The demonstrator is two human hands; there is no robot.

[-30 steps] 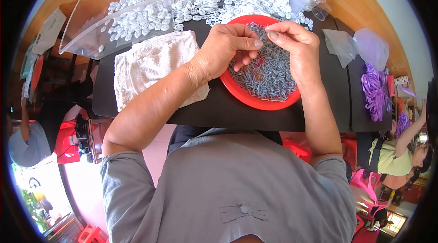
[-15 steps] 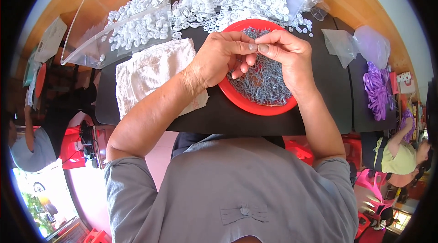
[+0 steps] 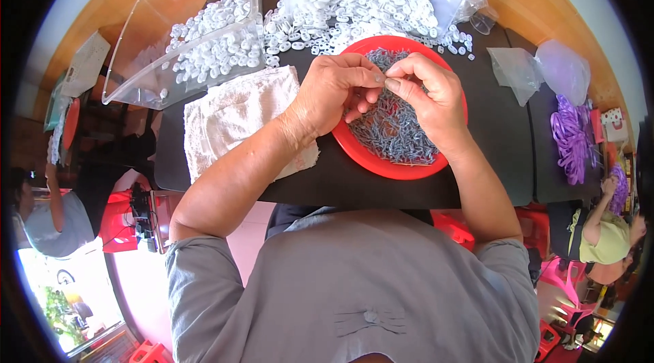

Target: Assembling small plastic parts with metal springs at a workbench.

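Note:
Above a red basin (image 3: 381, 171) my two hands meet with their fingertips pinched together. My left hand (image 3: 337, 90) has thumb and forefinger closed, the other fingers curled beneath. My right hand (image 3: 432, 101) pinches at the same spot from the other side. Whatever lies between the fingertips is too small and covered to make out. Inside the basin is a heap of small grey-blue slender pieces (image 3: 398, 135), partly hidden by my hands. Beyond it spreads a large pile of small white oval pieces (image 3: 368, 2) with dark openings.
A folded whitish cloth (image 3: 235, 121) lies left of the basin. Behind it a clear plastic bin (image 3: 146, 56) lies tipped, with white pieces about it. At right are clear plastic bags (image 3: 562, 70) and a bundle of purple ribbon (image 3: 571, 135). People sit at both sides.
The whole view has shifted slightly, so the table sits a little lower and to the right. My hands stay pinched together over the basin, with the right fingers slightly more bent.

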